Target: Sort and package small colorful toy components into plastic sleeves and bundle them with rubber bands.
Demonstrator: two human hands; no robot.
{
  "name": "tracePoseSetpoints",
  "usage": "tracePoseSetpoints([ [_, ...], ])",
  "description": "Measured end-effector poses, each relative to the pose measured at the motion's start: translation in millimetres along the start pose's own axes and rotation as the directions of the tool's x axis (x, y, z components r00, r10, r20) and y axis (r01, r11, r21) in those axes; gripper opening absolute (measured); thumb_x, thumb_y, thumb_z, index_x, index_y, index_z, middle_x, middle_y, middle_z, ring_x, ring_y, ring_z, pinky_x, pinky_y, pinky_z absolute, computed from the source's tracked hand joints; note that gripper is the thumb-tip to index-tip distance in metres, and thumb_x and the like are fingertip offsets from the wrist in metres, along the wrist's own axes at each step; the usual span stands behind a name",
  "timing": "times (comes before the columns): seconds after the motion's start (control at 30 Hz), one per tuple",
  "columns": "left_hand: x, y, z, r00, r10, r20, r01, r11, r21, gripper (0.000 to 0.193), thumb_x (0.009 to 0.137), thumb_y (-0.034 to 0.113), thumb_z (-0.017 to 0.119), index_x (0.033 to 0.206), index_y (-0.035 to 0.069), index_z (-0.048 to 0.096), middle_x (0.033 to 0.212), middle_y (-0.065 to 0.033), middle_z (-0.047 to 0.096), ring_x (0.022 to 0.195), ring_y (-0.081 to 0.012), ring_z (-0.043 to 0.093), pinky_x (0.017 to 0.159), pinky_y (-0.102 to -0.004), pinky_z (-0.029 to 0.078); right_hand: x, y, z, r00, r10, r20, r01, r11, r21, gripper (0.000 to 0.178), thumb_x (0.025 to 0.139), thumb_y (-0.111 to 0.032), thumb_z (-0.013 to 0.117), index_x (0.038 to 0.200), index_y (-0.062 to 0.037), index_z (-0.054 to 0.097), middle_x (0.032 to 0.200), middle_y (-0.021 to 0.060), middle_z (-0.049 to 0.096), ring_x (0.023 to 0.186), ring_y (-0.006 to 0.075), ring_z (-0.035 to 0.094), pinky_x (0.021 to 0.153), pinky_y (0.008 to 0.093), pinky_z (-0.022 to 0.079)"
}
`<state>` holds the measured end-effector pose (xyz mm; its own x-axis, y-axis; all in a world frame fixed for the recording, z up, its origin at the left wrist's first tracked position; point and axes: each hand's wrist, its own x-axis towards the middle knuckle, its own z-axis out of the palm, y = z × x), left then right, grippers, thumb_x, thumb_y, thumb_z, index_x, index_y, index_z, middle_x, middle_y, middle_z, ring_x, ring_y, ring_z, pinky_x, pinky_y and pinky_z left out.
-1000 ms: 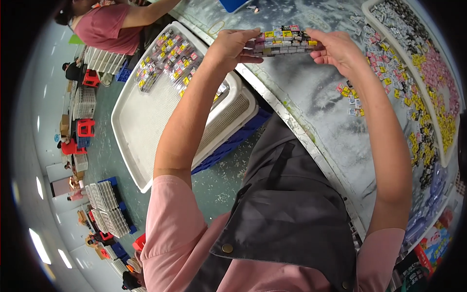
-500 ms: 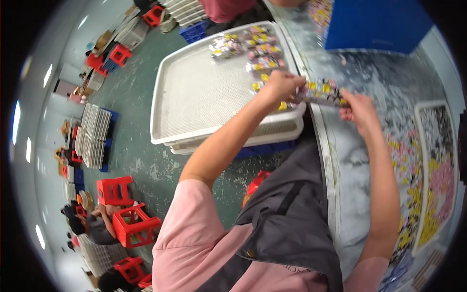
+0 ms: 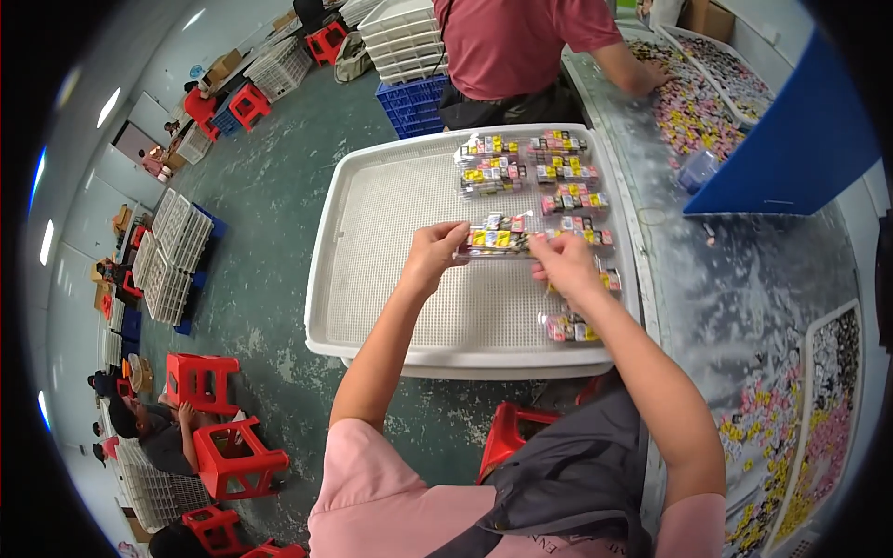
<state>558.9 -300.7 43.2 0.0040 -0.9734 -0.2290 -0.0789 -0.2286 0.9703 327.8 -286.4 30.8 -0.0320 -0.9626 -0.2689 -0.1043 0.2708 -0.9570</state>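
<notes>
Between my two hands, a clear plastic pack of small yellow, pink and black pieces (image 3: 499, 237) is held level over a white mesh-bottomed tray (image 3: 391, 307). My left hand (image 3: 437, 251) is closed on the pack's left end, thumb and fingers pinching it. At the other end my right hand (image 3: 567, 265) grips it in the same way. Similar packs stand in a column along the tray's right side, such as a pack (image 3: 574, 198) beyond my right hand. Two more packs, one of them a near pack (image 3: 493, 177), lie in a second column just beyond the held one.
On the right is a metal-edged worktable (image 3: 688, 279) with loose coloured pieces (image 3: 753, 437) and a blue upright panel (image 3: 781, 139). A co-worker in a red shirt (image 3: 521, 46) stands ahead. Red stools (image 3: 237, 456) and stacked white crates (image 3: 172, 246) stand to the left.
Both hands have carried the pack left, from above the worktable to over the tray. My view has turned, bringing the co-worker and the whole tray further into sight.
</notes>
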Motion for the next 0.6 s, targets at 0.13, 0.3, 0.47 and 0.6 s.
tracePoseSetpoints([
  [0.13,33.1,-25.6,-33.7,0.998,-0.028,-0.055,0.027,1.0,-0.015,0.04,0.099,0.026,0.064,0.12,-0.008,0.066,0.092,-0.0091,0.069,0.078,-0.0135,0.063,0.068,-0.0305,0.054,42.5,24.5,47.0,0.998,0.02,0.064,-0.012,0.993,-0.12,0.031,0.094,-0.025,0.069,0.092,0.0047,0.061,0.079,0.0087,0.068,0.064,0.0147,0.066,0.058,0.0292,0.055],
  [0.3,64.7,-49.6,-41.6,0.994,-0.059,-0.097,0.059,0.998,-0.004,0.04,0.099,0.028,0.064,0.12,-0.007,0.067,0.093,-0.008,0.069,0.08,-0.0125,0.063,0.073,-0.0297,0.054,82.1,46.0,75.0,0.998,0.065,-0.027,-0.068,0.987,-0.147,0.025,0.095,-0.018,0.064,0.095,0.0066,0.061,0.082,0.0096,0.067,0.078,0.0165,0.068,0.068,0.0301,0.057],
  [0.47,92.2,-57.8,-29.9,0.996,0.004,-0.087,0.009,0.989,0.149,0.042,0.1,0.028,0.063,0.122,-0.007,0.066,0.098,-0.0073,0.07,0.081,-0.0113,0.06,0.077,-0.0285,0.05,109.1,64.2,73.0,0.988,0.146,-0.045,-0.151,0.976,-0.156,0.023,0.095,-0.016,0.061,0.1,0.0056,0.061,0.092,0.0112,0.067,0.082,0.0181,0.067,0.074,0.0325,0.054],
  [0.6,100.6,-66.5,-20.0,0.994,0.036,-0.103,-0.027,0.996,0.087,0.04,0.102,0.025,0.059,0.123,-0.009,0.064,0.099,-0.0075,0.07,0.084,-0.0116,0.06,0.079,-0.0283,0.05,88.6,35.3,82.2,0.969,0.145,-0.2,-0.178,0.971,-0.159,0.031,0.091,-0.019,0.063,0.11,0.0058,0.061,0.104,0.0144,0.067,0.095,0.0227,0.065,0.085,0.0377,0.051],
])
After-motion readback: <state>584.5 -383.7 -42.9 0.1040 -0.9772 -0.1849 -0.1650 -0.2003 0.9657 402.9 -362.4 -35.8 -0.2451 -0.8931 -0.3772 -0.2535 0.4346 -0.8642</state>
